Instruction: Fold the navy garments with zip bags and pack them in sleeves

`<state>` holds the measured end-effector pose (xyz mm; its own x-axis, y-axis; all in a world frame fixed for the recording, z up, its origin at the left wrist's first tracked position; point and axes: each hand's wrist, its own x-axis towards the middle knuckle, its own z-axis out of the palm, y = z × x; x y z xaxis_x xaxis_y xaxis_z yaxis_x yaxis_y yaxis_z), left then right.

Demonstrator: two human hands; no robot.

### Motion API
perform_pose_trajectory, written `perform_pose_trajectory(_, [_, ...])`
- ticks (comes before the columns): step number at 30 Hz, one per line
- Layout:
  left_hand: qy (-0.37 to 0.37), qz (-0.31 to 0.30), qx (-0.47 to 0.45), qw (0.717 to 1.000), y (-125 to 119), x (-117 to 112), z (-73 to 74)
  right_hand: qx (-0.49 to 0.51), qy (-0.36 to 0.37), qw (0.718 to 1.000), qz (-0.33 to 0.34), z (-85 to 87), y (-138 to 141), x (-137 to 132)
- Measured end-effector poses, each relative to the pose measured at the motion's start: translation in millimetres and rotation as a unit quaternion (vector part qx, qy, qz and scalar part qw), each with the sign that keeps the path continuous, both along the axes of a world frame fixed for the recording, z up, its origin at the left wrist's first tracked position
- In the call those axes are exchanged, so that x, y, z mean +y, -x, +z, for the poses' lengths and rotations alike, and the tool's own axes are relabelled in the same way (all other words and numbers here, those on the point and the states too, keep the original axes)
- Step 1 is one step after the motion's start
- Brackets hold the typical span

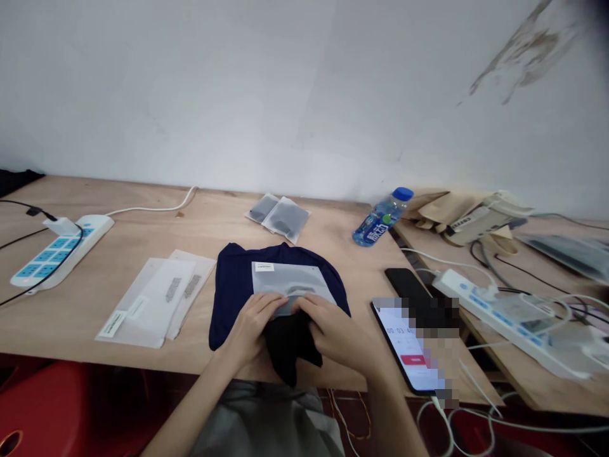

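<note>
My left hand (254, 324) and my right hand (333, 333) meet at the near edge of the wooden table (200, 222). Both are closed on a folded black garment (288, 346) and the open end of a clear plastic bag (290, 282). The black cloth lies partly inside the bag, and its loose end hangs over the table edge. Bag and hands rest on a folded navy blue garment (233, 285).
Empty clear bags (157, 298) lie to the left, packed bags (280, 216) at the back. A white power strip (59, 247) sits far left. A water bottle (380, 219), two phones (409, 343) and another power strip (504, 311) with cables lie right.
</note>
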<state>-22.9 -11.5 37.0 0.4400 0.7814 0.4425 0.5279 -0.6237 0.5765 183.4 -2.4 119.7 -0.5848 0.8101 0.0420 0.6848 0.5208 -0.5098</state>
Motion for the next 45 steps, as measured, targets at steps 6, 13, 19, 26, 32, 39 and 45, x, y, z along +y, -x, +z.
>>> perform_pose_trajectory(6, [-0.003, 0.036, -0.016, 0.999, 3, -1, -13.9, -0.072, -0.093, 0.988, -0.101, -43.5, 27, 0])
perform_pose_trajectory(13, [-0.034, 0.06, -0.004, 0.998, 5, 4, -11.9, -0.141, -0.056, 0.975, -0.165, -56.4, 28, 5])
perform_pose_trajectory(19, [-0.057, 0.054, 0.053, 0.995, 5, 2, -3.9, -0.152, -0.04, 0.962, -0.223, -56.6, 31, 9])
perform_pose_trajectory(26, [-0.079, 0.09, 0.173, 0.978, 6, -1, 0.6, -0.106, -0.057, 0.965, -0.232, -62.6, 29, 10])
perform_pose_trajectory(32, [-0.044, 0.091, 0.212, 0.972, 3, 3, 0.2, 0.076, -0.146, 0.973, -0.164, -69.5, 13, 7])
perform_pose_trajectory(39, [0.0, 0.006, 0.094, 0.996, 12, 6, -0.4, 0.101, -0.191, 0.932, -0.292, -68.2, 11, -35])
perform_pose_trajectory(45, [0.034, 0.042, -0.026, 0.998, 1, 10, 11.3, 0.102, -0.123, 0.922, -0.353, -84.3, 16, -39])
